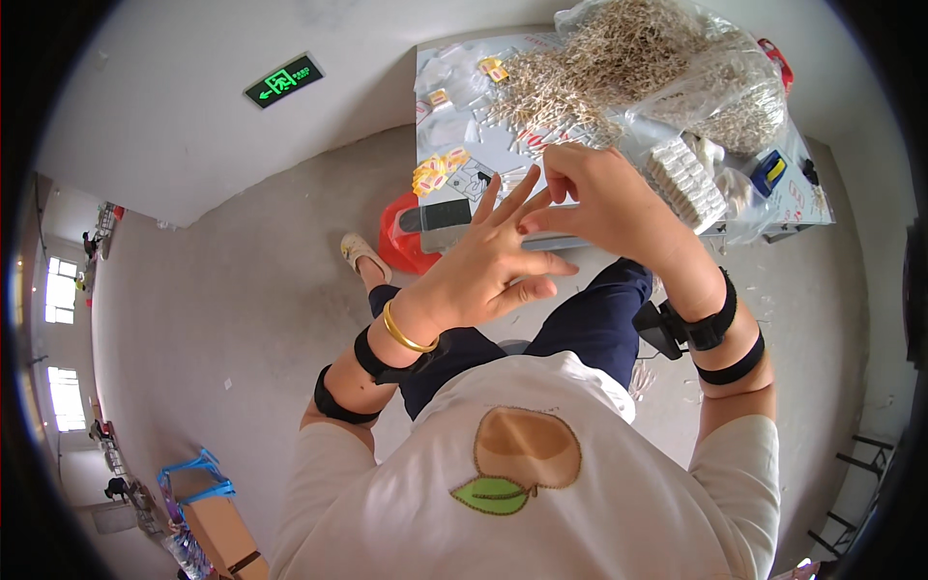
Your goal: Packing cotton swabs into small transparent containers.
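My left hand (488, 256) is raised over the near edge of the table, its fingers spread apart. Closed in a pinch, my right hand (604, 198) meets the left hand's fingers. Whether anything small is between its fingertips is hidden. Beyond the hands, a large heap of thin pale sticks (619, 58) spills out of a clear plastic bag (720, 82) across the table. Several small yellow-and-red packets (440, 171) lie left of the hands. To the right is a white ribbed bundle (686, 182).
The table (430, 116) has a pale printed cover. At its near left are a dark grey pad (435, 216) and a red plastic object (398, 237). A blue-and-yellow item (769, 174) lies at the right. Cardboard (222, 532) and a blue frame (198, 474) stand at lower left.
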Demonstrator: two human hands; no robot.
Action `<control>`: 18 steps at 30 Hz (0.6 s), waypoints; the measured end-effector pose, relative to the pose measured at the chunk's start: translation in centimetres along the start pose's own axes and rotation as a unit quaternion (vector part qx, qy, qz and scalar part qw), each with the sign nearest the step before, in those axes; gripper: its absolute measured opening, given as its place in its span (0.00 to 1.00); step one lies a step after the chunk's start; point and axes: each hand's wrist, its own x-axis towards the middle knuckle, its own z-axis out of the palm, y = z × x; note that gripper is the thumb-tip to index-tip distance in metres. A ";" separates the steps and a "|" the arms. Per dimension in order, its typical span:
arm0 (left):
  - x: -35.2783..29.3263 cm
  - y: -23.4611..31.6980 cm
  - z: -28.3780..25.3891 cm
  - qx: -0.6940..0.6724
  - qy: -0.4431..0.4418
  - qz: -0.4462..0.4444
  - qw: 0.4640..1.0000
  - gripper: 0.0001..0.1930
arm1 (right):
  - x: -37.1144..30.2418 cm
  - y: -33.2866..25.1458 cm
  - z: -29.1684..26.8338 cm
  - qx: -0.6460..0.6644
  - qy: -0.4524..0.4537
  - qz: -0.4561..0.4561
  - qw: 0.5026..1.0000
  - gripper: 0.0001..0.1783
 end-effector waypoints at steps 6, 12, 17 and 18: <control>-0.1 -0.2 -0.7 0.020 -0.002 0.012 1.000 0.22 | -0.6 1.1 -0.7 0.254 0.016 -0.066 0.965 0.09; 0.5 0.2 -0.5 -0.040 0.010 0.037 0.998 0.19 | -1.2 -0.8 0.9 0.304 0.000 -0.091 0.948 0.13; 0.4 0.5 -0.3 0.068 -0.008 0.050 0.996 0.18 | -0.4 -0.6 1.2 0.316 -0.047 -0.055 0.946 0.11; 0.4 0.7 -0.3 0.068 -0.008 0.050 0.996 0.18 | -0.2 -0.5 1.0 0.316 -0.071 -0.027 0.946 0.10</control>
